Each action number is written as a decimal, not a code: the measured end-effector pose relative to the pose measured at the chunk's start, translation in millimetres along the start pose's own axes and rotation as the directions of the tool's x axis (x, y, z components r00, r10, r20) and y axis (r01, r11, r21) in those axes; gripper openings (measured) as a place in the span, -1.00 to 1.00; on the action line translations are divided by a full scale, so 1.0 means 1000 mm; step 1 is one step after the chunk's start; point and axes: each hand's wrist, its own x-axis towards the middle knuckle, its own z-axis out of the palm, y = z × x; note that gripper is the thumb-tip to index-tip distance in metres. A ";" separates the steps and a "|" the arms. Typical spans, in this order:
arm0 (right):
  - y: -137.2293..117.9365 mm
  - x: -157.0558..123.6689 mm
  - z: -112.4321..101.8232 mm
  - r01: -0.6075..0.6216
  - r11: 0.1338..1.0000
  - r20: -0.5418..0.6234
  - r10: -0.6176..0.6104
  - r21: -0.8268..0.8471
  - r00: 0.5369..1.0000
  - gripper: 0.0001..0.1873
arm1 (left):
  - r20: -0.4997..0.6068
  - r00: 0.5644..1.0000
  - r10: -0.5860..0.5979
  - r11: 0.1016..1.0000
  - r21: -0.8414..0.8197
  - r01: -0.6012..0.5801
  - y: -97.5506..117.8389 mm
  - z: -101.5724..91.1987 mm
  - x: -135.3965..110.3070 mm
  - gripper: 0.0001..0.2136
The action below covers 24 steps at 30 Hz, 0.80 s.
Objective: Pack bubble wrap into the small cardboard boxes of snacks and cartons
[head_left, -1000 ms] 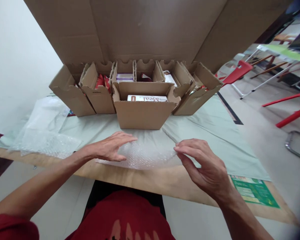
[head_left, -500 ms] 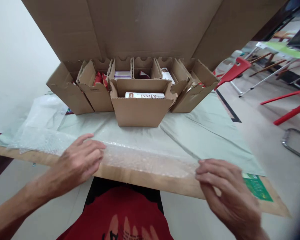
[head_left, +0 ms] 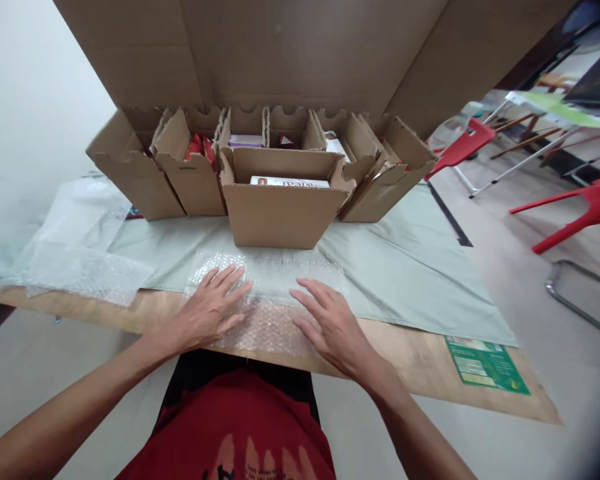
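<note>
A sheet of clear bubble wrap (head_left: 270, 327) lies at the table's front edge, partly over the pale green cloth (head_left: 410, 267). My left hand (head_left: 213, 307) rests on its left part with the fingers spread. Over the right part is my right hand (head_left: 330, 320), fingers apart and holding nothing; whether it presses on the wrap I cannot tell. Just beyond the sheet stands a cardboard bin (head_left: 280, 217) with a white box (head_left: 290, 182) inside, lettering partly visible.
Behind the front bin, several open cardboard bins (head_left: 195, 180) hold packets and boxes, below a tall cardboard panel (head_left: 300, 53). More bubble wrap (head_left: 80, 260) lies to the left. A green printed sheet (head_left: 487, 365) is at the right edge. Red chairs (head_left: 580, 207) stand beyond.
My right hand has moved left, off the sheet's far end, and both hands now lie with fingers spread. The bubble wrap now sits in front of the bin, apart from the pile at left.
</note>
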 end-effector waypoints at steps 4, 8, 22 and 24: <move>0.030 0.015 0.038 -0.054 0.987 0.123 0.073 -0.151 0.990 -0.54 | 0.113 0.993 -0.018 1.000 0.015 0.016 -0.014 0.024 0.006 -0.38; 0.058 -0.034 0.034 -0.207 0.951 -0.012 0.210 -0.230 0.978 -0.55 | 0.066 0.998 0.000 1.000 -0.010 0.001 -0.022 0.032 -0.001 -0.37; 0.024 -0.090 0.014 -0.064 0.993 -0.126 0.051 -0.097 0.991 -0.73 | 0.075 0.997 -0.013 0.998 -0.067 0.019 -0.019 0.021 -0.006 -0.37; 0.019 -0.091 0.007 -0.101 0.995 -0.176 0.100 0.004 0.979 -0.75 | 0.077 0.997 0.014 0.993 -0.122 -0.005 -0.016 0.006 -0.021 -0.37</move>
